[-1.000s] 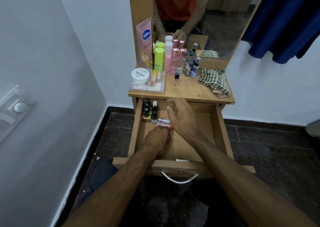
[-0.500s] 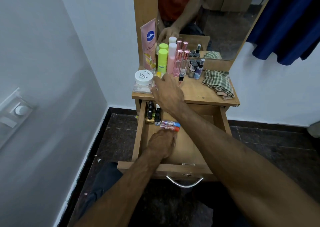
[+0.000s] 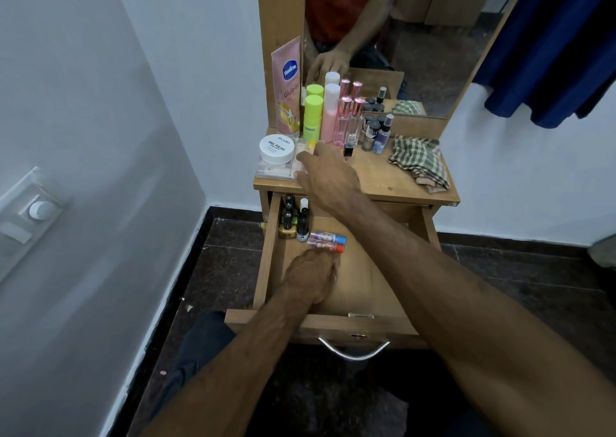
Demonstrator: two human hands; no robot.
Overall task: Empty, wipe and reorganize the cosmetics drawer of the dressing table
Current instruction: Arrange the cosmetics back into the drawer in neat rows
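We are in the reorganizing step: our right hand (image 3: 325,173) reaches, fingers loosely spread and empty, over the clear tray (image 3: 276,170) on the counter (image 3: 393,180). Our left hand (image 3: 311,275), its grip unclear, rests in the drawer (image 3: 266,270) just before two lip balms (image 3: 326,241). Next we must pinch a small item.

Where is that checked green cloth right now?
The checked cloth lies crumpled on the right end of the dressing table top, just right of the small dark bottles and below the mirror.
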